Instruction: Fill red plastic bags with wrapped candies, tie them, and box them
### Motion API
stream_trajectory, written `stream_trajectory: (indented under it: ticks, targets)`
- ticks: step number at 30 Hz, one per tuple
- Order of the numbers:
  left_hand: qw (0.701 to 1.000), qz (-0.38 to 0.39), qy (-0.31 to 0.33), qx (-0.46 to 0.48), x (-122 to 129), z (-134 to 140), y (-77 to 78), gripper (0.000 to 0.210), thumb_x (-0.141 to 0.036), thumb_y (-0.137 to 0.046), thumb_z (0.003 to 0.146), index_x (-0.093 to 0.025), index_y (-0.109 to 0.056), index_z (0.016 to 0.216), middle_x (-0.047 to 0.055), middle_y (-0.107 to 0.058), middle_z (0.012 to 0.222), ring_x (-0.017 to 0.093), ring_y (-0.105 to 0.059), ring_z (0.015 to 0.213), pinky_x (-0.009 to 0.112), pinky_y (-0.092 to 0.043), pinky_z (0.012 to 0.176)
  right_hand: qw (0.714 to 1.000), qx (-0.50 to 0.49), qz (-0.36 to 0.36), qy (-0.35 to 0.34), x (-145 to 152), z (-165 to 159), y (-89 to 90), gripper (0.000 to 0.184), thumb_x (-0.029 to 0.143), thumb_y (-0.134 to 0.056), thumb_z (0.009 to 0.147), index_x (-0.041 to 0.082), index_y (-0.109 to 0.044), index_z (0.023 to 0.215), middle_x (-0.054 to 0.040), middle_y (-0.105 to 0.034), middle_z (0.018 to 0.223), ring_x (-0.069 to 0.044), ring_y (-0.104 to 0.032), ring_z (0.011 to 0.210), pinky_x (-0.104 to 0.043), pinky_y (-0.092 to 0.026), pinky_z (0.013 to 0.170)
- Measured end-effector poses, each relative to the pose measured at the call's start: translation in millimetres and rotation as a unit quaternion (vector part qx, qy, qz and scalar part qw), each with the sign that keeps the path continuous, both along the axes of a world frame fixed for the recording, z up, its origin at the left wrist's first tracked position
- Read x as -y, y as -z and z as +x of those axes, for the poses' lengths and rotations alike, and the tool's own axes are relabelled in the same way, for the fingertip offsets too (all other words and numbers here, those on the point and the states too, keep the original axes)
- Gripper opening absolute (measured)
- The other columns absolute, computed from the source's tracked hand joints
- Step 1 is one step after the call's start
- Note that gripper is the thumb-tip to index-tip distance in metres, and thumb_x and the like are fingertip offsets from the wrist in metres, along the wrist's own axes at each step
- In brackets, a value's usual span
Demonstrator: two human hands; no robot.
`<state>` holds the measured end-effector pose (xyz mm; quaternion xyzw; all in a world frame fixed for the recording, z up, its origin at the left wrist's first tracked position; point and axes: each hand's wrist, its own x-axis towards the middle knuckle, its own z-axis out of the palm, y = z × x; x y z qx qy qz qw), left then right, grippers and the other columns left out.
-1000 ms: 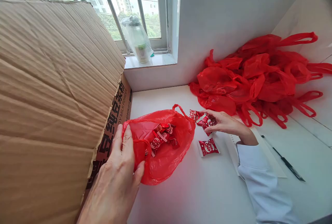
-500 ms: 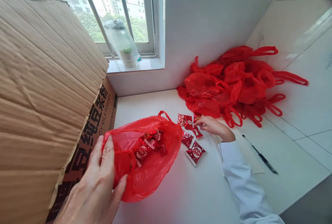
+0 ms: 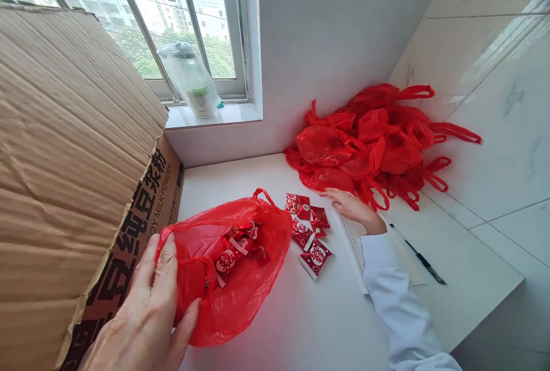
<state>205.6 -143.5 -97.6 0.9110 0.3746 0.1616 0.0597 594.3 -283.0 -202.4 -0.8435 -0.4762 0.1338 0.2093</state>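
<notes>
Holding one red bag (image 3: 251, 299), left fingers (image 3: 167, 262); one pen (image 3: 420, 256).

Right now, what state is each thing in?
Held red bag: open, wrapped packets inside, gripped by left hand
Loose packets: seemingly sealed
Other red bags: heaped
Cardboard box: inside hidden
Jar: standing, bagged
Pen: lying flat
Notepad: lying, partly covered
Right hand: outstretched, seemingly empty
Window: open or shut unclear

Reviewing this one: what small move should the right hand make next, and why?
Probably the right hand should reach over to the open red bag and take a packet from inside. It looks empty, with fingers extended beside the loose packets on the table, while the left hand holds the bag's edge and several packets lie within.
</notes>
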Motion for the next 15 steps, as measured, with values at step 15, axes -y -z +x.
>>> stream_trajectory:
  ticks: [15]
  targets:
    - [0.999, 0.024, -0.001, -0.032, 0.5, 1.9, -4.0, 0.046, -0.032, -0.035, 0.09, -0.022, -0.05, 0.133, 0.008, -0.06, 0.129, 0.026, -0.068, 0.099, 0.033, -0.057, 0.065, 0.983, -0.104, 0.134, -0.076, -11.8, -47.0, -50.1, 0.038, 0.04, -0.046, 0.093, 0.023, -0.06, 0.124, -0.0075, -0.062, 0.126, -0.02, -0.06, 0.113, -0.035, -0.048, 0.097]
